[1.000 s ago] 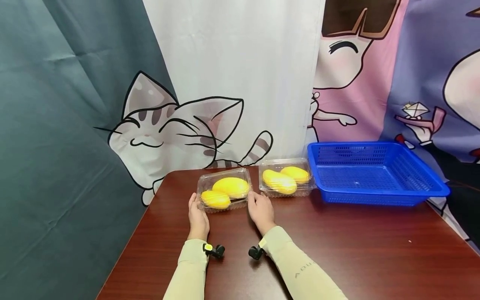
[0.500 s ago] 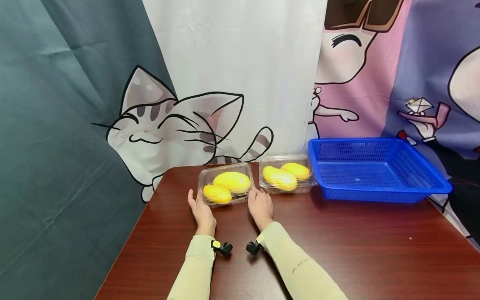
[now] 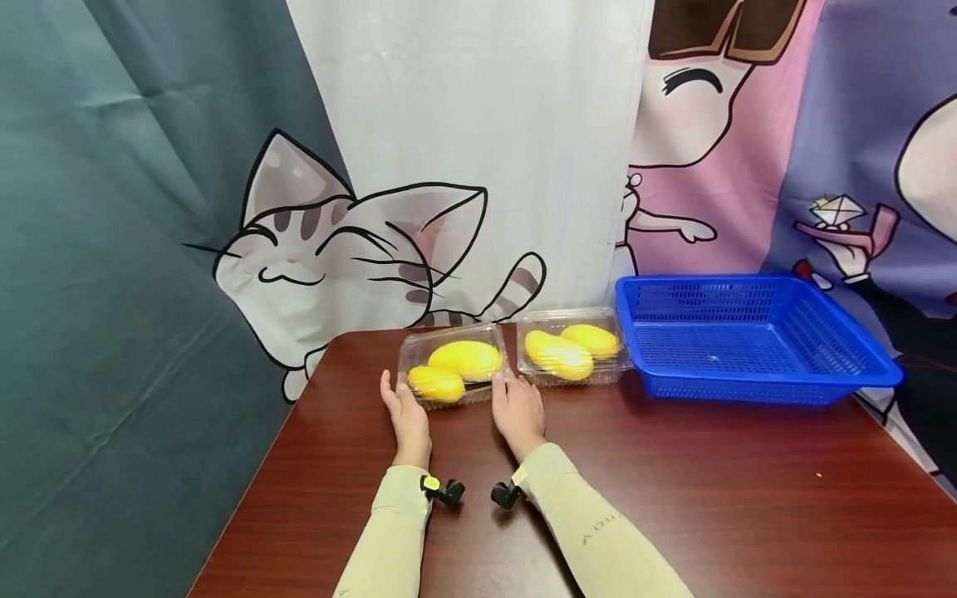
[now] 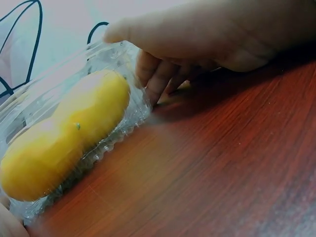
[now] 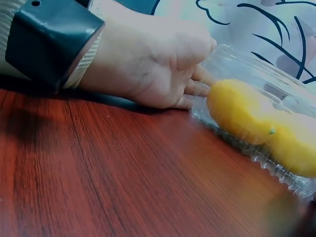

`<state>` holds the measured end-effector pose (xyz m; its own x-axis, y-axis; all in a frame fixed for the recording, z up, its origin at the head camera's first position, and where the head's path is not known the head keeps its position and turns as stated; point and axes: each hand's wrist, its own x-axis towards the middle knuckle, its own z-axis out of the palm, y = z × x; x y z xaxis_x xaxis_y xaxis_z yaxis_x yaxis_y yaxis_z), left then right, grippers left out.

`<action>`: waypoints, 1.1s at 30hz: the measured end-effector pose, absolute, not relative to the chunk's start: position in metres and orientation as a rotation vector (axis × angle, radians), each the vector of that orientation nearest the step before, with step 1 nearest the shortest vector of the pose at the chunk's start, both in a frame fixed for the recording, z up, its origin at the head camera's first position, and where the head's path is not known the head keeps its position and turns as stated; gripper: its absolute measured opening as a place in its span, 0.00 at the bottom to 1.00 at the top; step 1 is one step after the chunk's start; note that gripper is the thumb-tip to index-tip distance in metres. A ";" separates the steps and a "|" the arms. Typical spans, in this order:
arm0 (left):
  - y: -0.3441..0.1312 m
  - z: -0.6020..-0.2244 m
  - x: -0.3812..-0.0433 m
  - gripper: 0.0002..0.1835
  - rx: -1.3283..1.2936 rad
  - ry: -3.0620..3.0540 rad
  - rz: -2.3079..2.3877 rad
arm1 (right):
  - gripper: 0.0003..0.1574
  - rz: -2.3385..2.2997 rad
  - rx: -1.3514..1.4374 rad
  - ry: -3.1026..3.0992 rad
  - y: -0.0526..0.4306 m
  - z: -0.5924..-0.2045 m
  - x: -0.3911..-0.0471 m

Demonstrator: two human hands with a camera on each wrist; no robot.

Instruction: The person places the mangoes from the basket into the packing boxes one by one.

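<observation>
A clear plastic clamshell box (image 3: 415, 342) holding two yellow mangoes (image 3: 465, 360) rests at a slight angle on the table. My left hand (image 3: 409, 425) is at its left front corner, fingers extended beside the wall. Across from it, my right hand (image 3: 519, 414) touches the right side. In the left wrist view, the right hand (image 4: 197, 39) has its thumb by the lid edge and its fingers against the side wall. The right wrist view shows the left hand (image 5: 153, 61) with fingertips at the opposite end. A second clear box (image 3: 534, 317) with mangoes stands just to the right.
A blue perforated plastic basket (image 3: 755, 389) stands at the back right, close beside the second box. The dark red wooden table (image 3: 710, 490) ends at a printed curtain (image 3: 478, 124) behind. A tiny pale speck (image 3: 818, 475) lies on the right part of the table.
The mango box between my hands has shifted slightly back and to the right. My left hand has moved right along with it, its fingers spreading. The second box and basket stay put.
</observation>
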<state>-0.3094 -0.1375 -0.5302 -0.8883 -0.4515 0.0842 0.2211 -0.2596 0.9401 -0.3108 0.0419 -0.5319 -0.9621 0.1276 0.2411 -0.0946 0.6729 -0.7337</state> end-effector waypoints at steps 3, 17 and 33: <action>-0.137 -0.531 -0.309 0.30 0.224 -1.607 -2.181 | 0.41 1.191 -0.025 -2.644 0.043 -0.532 -0.309; -0.127 -0.535 -0.303 0.37 0.313 -1.742 -2.009 | 0.36 1.168 0.116 -2.713 0.063 -0.540 -0.286; -0.132 -0.531 -0.313 0.39 0.283 -2.066 -1.768 | 0.34 1.115 0.414 -2.746 0.100 -0.541 -0.263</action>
<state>-0.3131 -0.1318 -0.5310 -0.8976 -0.4064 0.1709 0.1061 0.1770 0.9785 -0.2629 0.0998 -0.5412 -0.9508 -0.1970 0.2392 -0.3080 0.6858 -0.6594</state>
